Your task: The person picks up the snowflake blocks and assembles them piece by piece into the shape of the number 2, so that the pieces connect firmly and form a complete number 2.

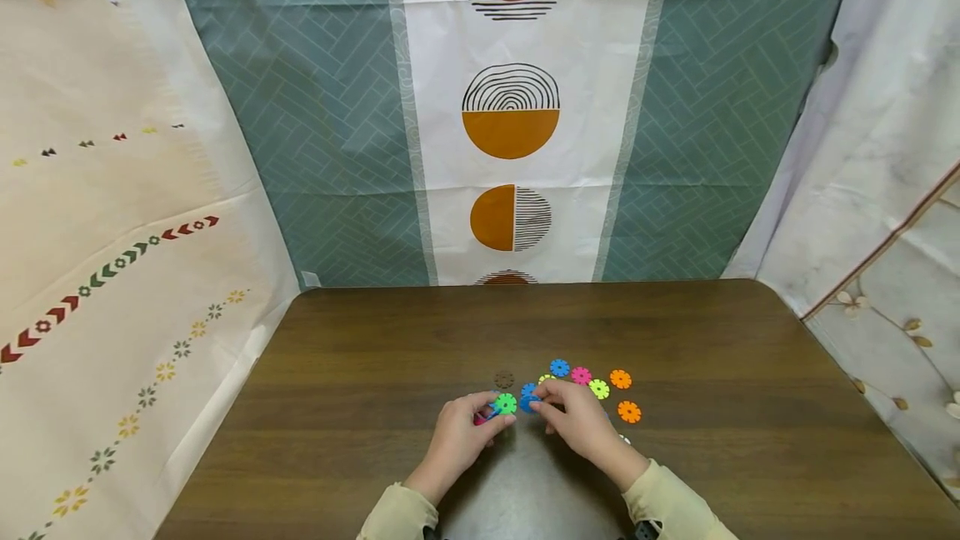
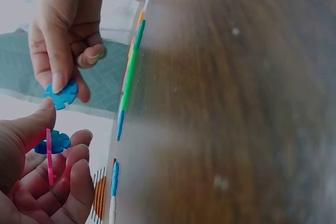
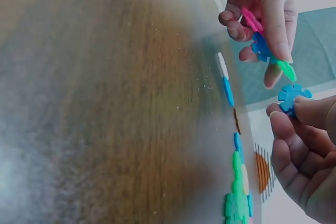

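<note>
My left hand [image 1: 459,433] holds a small cluster of joined notched plastic discs between thumb and fingers. In the right wrist view the cluster shows a pink disc [image 3: 253,20], a blue disc [image 3: 259,47] in the middle and a green disc [image 3: 286,70] at the end. With thumb and forefinger, my right hand [image 1: 579,417] pinches a single blue disc [image 3: 287,98] by its edge. This disc is close to the green one, with a small gap between them. Both hands are raised over the table, facing each other.
On the brown wooden table [image 1: 360,373], loose discs lie beyond and beside the right hand: two orange [image 1: 629,412], a pink [image 1: 581,375], a yellow-green [image 1: 599,389] and a blue [image 1: 559,367] among them. A brown disc [image 1: 504,379] lies beyond the left hand. Patterned cloths hang around.
</note>
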A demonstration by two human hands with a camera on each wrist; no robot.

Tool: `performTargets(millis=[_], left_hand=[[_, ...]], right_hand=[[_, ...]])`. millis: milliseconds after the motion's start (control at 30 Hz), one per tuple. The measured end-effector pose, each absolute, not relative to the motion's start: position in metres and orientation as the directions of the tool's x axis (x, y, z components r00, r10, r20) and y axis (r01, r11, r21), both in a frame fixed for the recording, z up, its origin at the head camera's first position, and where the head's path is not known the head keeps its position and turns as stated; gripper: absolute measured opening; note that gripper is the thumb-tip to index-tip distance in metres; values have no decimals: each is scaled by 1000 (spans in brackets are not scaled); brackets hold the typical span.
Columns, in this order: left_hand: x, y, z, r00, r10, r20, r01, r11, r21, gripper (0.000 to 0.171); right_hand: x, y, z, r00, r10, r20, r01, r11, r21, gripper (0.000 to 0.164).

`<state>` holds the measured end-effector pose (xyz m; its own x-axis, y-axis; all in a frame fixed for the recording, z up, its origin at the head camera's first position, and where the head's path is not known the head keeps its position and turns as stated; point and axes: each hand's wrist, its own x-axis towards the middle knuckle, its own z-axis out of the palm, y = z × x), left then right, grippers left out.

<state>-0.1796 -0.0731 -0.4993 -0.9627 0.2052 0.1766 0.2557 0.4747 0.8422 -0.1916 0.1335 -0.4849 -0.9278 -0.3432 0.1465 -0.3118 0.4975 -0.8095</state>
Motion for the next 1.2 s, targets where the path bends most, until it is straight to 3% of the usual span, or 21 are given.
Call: performTargets(millis=[333, 700, 900, 1033, 1200], left_hand=[[-178, -70, -496, -953, 223, 204, 294, 537, 791, 37], [-175, -66, -496, -936, 283, 208, 339, 576, 744, 29], [-174, -67, -494, -949, 275, 157, 285, 527, 801, 34], [-177, -70, -490, -947, 278, 164, 291, 517, 805, 35], [-180, -77, -486, -972, 161, 172, 233, 563, 793, 25]], right_hand=[[-183, 133, -486, -907, -342, 245, -404, 545, -735, 7], [-181, 125, -487, -818, -403, 411, -574, 622, -533, 18], [-184, 123, -488, -850, -410, 329, -522, 580, -625, 14], [-190, 121, -488, -872, -423, 248, -465, 556, -689, 3], [-201, 115, -487, -883, -420, 209, -455, 657, -601, 18]])
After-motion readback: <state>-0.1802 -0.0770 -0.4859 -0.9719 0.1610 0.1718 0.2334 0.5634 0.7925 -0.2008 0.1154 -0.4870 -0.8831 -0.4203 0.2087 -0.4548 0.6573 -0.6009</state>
